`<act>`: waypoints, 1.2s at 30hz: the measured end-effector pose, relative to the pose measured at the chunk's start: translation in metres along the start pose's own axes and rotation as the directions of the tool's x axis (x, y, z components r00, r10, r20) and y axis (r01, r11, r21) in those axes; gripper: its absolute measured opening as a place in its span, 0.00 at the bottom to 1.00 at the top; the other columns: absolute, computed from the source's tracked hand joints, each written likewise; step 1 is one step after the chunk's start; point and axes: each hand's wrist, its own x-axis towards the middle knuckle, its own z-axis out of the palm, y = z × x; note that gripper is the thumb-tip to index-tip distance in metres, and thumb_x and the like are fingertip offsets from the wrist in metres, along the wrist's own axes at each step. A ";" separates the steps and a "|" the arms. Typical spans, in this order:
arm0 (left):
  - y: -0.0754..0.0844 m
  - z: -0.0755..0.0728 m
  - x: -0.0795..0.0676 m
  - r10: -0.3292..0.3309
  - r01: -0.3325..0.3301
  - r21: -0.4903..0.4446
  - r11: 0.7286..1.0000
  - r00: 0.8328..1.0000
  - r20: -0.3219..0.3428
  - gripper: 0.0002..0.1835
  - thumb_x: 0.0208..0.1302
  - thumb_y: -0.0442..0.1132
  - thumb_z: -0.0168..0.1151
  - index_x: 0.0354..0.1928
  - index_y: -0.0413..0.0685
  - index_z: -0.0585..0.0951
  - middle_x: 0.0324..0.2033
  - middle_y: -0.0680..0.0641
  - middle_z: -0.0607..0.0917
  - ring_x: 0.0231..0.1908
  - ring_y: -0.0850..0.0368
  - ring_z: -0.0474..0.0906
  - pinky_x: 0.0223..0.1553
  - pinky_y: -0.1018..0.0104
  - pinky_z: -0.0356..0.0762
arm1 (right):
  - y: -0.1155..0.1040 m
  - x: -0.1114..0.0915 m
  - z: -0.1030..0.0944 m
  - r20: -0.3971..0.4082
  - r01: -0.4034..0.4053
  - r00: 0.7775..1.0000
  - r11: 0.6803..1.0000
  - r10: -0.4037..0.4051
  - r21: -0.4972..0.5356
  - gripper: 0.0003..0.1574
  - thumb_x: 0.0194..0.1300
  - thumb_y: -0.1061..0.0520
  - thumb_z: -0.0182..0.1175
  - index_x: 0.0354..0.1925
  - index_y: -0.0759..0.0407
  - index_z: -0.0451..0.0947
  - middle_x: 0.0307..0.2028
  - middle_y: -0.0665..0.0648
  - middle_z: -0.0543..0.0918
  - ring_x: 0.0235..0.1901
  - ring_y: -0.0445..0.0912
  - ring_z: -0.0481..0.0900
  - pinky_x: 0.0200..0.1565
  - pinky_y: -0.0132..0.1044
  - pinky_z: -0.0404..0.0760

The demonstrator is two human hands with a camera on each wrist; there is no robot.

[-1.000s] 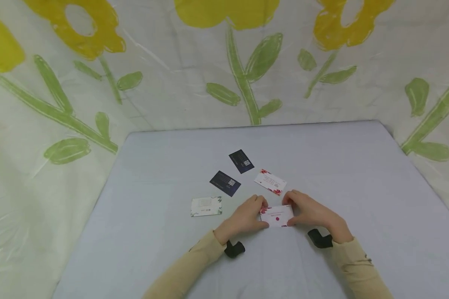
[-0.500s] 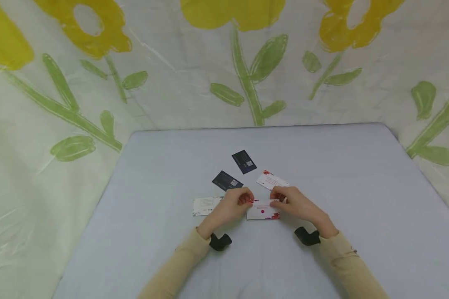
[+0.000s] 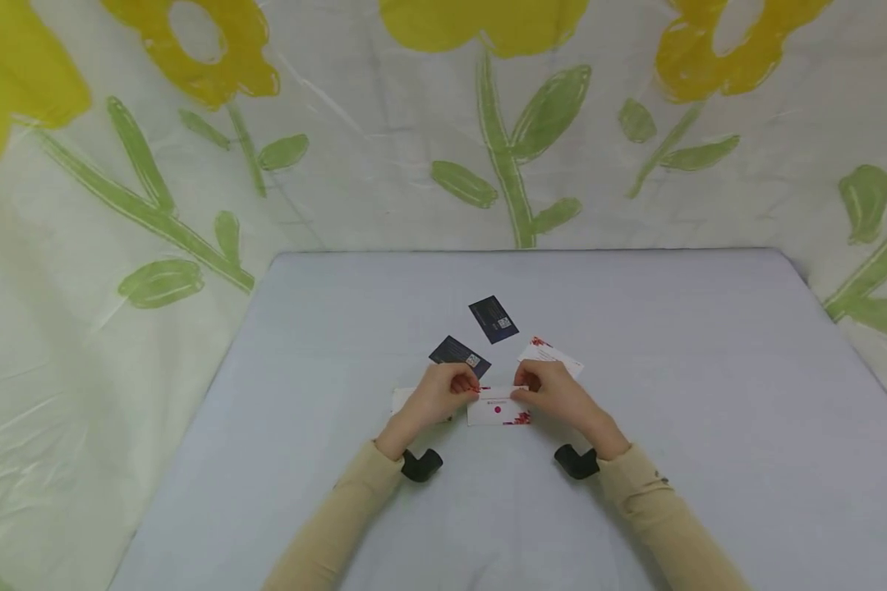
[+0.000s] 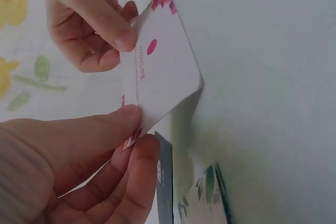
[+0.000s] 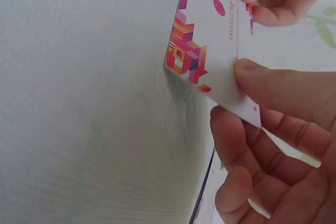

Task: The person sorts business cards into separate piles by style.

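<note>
A white business card (image 3: pixel 497 412) with a magenta dot and red-pink corner patterns is held by both hands above the pale table. My left hand (image 3: pixel 436 396) pinches its far left corner between thumb and fingers; in the left wrist view the thumb (image 4: pixel 126 116) lies on the printed face. At the far right corner my right hand (image 3: pixel 560 394) pinches it likewise, as the right wrist view shows with the card (image 5: pixel 220 40) tilted. Beneath the left forearm and hand, a white card with green leaves (image 3: pixel 402 400) is mostly covered.
Two dark cards lie beyond the hands, one nearer (image 3: pixel 452 351) and one farther back (image 3: pixel 494 320). A white card with red flowers (image 3: pixel 550 353) is partly behind the right hand. The table (image 3: pixel 673 328) meets a flower-printed curtain (image 3: pixel 384 164) at its far edge.
Both hands have moved left with the card and shifted their grip from its short sides to its far corners. The left hand now covers much of the green-leaf card. The head view has shifted slightly.
</note>
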 end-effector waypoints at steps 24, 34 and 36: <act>0.009 0.019 0.008 0.021 -0.018 0.271 0.962 1.000 -0.010 0.02 0.49 0.29 0.63 0.27 0.41 0.81 0.24 0.50 0.76 0.26 0.60 0.69 0.29 0.72 0.68 | 0.000 0.000 0.001 0.026 -0.216 0.974 0.956 0.225 -0.197 0.08 0.50 0.61 0.63 0.24 0.59 0.72 0.21 0.52 0.69 0.25 0.45 0.65 0.26 0.34 0.65; 0.011 0.018 0.010 0.032 -0.036 0.285 0.958 0.999 0.019 0.02 0.52 0.30 0.61 0.29 0.41 0.80 0.26 0.49 0.77 0.29 0.59 0.70 0.32 0.70 0.69 | 0.000 -0.003 -0.002 0.016 -0.182 0.982 0.957 0.191 -0.224 0.08 0.52 0.59 0.63 0.24 0.59 0.72 0.23 0.52 0.69 0.25 0.44 0.66 0.27 0.34 0.67; 0.012 0.016 0.013 0.040 -0.048 0.309 0.950 0.999 0.033 0.03 0.54 0.31 0.59 0.31 0.42 0.80 0.27 0.50 0.77 0.29 0.59 0.70 0.32 0.69 0.70 | 0.002 -0.004 -0.006 -0.006 -0.169 0.985 0.961 0.172 -0.218 0.06 0.53 0.59 0.61 0.26 0.59 0.73 0.24 0.52 0.70 0.25 0.43 0.67 0.28 0.34 0.68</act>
